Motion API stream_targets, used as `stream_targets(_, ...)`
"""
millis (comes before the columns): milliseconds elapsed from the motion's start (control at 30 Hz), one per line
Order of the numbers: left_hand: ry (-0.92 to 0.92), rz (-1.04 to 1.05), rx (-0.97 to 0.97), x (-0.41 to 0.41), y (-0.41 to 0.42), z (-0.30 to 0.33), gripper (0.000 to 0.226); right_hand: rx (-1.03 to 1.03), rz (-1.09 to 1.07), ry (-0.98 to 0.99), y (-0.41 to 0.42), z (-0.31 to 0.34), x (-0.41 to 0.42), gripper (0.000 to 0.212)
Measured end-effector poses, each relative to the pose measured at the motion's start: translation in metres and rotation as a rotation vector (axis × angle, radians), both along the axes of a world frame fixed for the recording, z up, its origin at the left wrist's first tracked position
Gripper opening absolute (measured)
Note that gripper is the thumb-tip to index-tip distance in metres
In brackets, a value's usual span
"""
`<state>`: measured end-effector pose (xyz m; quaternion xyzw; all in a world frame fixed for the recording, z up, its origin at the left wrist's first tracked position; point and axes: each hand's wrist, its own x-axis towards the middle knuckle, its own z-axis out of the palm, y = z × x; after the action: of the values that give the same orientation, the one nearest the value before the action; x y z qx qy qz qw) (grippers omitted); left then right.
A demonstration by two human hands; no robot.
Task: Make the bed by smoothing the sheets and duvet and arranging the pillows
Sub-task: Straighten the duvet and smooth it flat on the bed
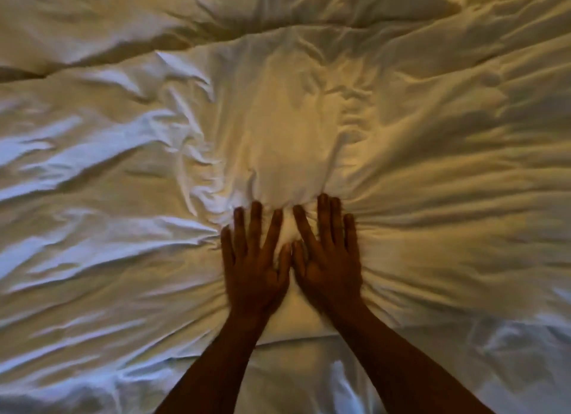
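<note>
Both hands flat, fingers spread, nothing grasped: left hand (255,267) and right hand (327,259) press side by side mid-duvet (287,129), which covers the whole bed (creases everywhere). Better to sweep outward than bunch fabric ahead.

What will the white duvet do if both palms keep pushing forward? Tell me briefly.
The duvet looks soft and floppy: creases fan out from the left hand and right hand. It will probably bunch ahead of the fingers rather than slide flat.
</note>
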<state>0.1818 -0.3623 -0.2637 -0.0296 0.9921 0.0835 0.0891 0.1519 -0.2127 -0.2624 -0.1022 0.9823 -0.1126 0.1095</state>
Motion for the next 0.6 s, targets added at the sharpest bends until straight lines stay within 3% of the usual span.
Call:
stream_targets(100,0.026,0.006,-0.044,-0.002,0.003,-0.016,0.063,0.010,0.005,0.032,-0.001,-0.017,-0.002,0.063)
stream_targets(233,0.008,0.033,-0.071,0.000,0.008,0.006,0.064,-0.010,-0.006,0.045,0.003,0.005,-0.002,0.062)
stream_targets(333,-0.038,0.082,-0.007,-0.009,0.023,0.024,0.065,-0.121,0.014,-0.016,0.012,0.024,-0.005,0.062)
stream_targets(433,-0.016,-0.023,0.102,-0.036,0.069,0.041,0.062,-0.212,-0.098,0.007,0.056,0.047,-0.004,0.058)
stream_targets(600,0.059,-0.239,0.223,-0.092,0.186,0.055,0.063,0.181,-0.357,0.117,0.196,0.067,-0.016,0.063)
